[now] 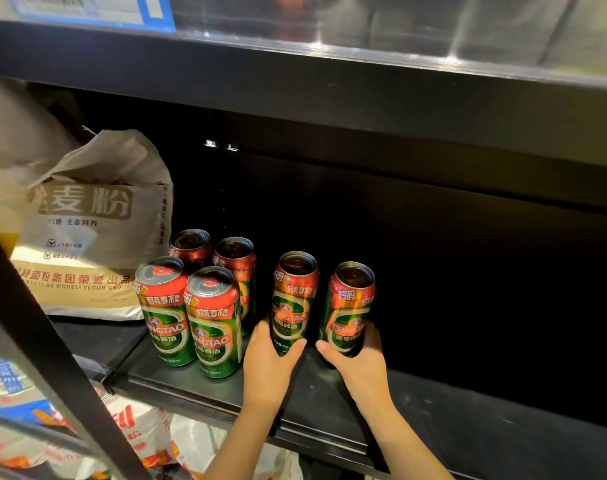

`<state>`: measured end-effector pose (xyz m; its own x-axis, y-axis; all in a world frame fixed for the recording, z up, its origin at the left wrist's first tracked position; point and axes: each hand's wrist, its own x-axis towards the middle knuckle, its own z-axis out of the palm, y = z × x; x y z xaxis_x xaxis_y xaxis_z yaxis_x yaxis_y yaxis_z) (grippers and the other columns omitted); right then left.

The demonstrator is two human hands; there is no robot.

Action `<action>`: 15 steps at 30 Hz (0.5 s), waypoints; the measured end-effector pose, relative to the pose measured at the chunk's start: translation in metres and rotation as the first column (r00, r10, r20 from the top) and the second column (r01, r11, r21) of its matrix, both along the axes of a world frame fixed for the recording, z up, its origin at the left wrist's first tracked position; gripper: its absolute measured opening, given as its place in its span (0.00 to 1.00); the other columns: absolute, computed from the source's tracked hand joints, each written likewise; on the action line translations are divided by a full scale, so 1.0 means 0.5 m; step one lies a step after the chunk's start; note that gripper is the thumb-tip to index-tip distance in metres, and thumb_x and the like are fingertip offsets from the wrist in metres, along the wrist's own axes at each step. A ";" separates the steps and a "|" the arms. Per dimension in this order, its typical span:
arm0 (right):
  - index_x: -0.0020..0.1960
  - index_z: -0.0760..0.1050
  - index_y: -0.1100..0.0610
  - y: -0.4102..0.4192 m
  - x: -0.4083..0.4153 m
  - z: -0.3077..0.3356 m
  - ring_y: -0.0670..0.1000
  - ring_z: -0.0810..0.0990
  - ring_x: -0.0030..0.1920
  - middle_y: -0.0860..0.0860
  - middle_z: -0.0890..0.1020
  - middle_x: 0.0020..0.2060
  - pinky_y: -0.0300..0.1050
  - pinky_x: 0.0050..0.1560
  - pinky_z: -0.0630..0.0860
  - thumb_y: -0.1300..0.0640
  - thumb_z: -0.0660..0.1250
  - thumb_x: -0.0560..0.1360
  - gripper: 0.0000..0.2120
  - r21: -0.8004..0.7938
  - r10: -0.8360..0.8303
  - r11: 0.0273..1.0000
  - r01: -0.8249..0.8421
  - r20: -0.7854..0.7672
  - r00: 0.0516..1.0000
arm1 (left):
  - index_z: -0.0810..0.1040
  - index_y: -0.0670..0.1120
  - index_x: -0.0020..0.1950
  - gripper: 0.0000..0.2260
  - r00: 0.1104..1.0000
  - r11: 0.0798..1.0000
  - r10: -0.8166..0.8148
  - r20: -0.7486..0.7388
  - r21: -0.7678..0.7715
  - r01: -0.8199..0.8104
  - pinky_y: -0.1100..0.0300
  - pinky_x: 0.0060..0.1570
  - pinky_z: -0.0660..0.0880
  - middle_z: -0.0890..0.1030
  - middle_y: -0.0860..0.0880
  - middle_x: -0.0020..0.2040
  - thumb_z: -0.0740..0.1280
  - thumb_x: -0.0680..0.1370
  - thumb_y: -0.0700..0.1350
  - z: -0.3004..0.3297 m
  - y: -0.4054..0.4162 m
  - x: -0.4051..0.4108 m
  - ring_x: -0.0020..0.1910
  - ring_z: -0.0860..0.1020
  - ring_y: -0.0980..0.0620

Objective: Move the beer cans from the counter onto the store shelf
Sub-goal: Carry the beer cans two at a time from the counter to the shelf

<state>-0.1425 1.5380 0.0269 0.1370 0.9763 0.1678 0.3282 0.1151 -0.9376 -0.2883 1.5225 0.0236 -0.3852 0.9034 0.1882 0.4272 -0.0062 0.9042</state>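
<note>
We have both hands in on the black shelf [330,403]. Left hand [269,358] wraps low round one beer can [293,299]; right hand [359,362] wraps low round a second can [350,306] just right of it. Both cans stand upright, apart from each other. Four cans [187,306] sit clustered left of the held pair, beside the flour sack [94,230]. Our judgement: slide the pair left against the cluster, bases flat, let go only once steady; low grip risks tipping

6 green/red beer cans [212,320] upright on black shelf [330,407]: 4 clustered left, 2 apart right.
</note>
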 end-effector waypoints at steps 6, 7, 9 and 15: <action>0.58 0.67 0.48 0.000 0.004 -0.005 0.50 0.78 0.54 0.51 0.77 0.54 0.35 0.49 0.70 0.57 0.78 0.66 0.27 0.007 0.016 1.000 -0.016 0.061 0.998 | 0.72 0.46 0.55 0.20 0.999 0.999 0.036 0.029 0.035 -0.037 0.59 0.50 0.73 0.78 0.51 0.50 0.75 0.69 0.50 0.000 -0.003 0.003 0.50 0.76 0.53; 0.59 0.68 0.49 -0.001 0.003 -0.006 0.50 0.78 0.54 0.50 0.77 0.55 0.36 0.49 0.71 0.54 0.78 0.65 0.28 0.009 0.010 1.000 -0.011 0.072 0.997 | 0.72 0.46 0.55 0.20 0.999 0.999 0.039 0.026 0.033 -0.040 0.59 0.49 0.73 0.78 0.50 0.50 0.75 0.69 0.50 -0.001 -0.003 0.004 0.50 0.76 0.53; 0.63 0.68 0.52 -0.002 0.001 -0.004 0.48 0.77 0.54 0.49 0.77 0.55 0.38 0.51 0.72 0.50 0.79 0.63 0.33 0.010 0.014 1.000 -0.015 0.083 0.996 | 0.72 0.46 0.55 0.19 0.999 0.998 0.048 0.014 0.029 -0.049 0.59 0.49 0.73 0.78 0.50 0.50 0.74 0.70 0.50 -0.002 -0.003 0.005 0.50 0.76 0.52; 0.54 0.67 0.42 -0.004 0.002 0.007 0.38 0.76 0.48 0.35 0.75 0.48 0.30 0.50 0.71 0.56 0.77 0.67 0.24 -0.020 0.091 0.996 -0.090 0.045 0.995 | 0.70 0.47 0.52 0.16 0.994 0.995 0.086 -0.069 0.053 -0.083 0.63 0.47 0.66 0.74 0.50 0.49 0.73 0.71 0.50 0.003 -0.008 0.015 0.48 0.71 0.55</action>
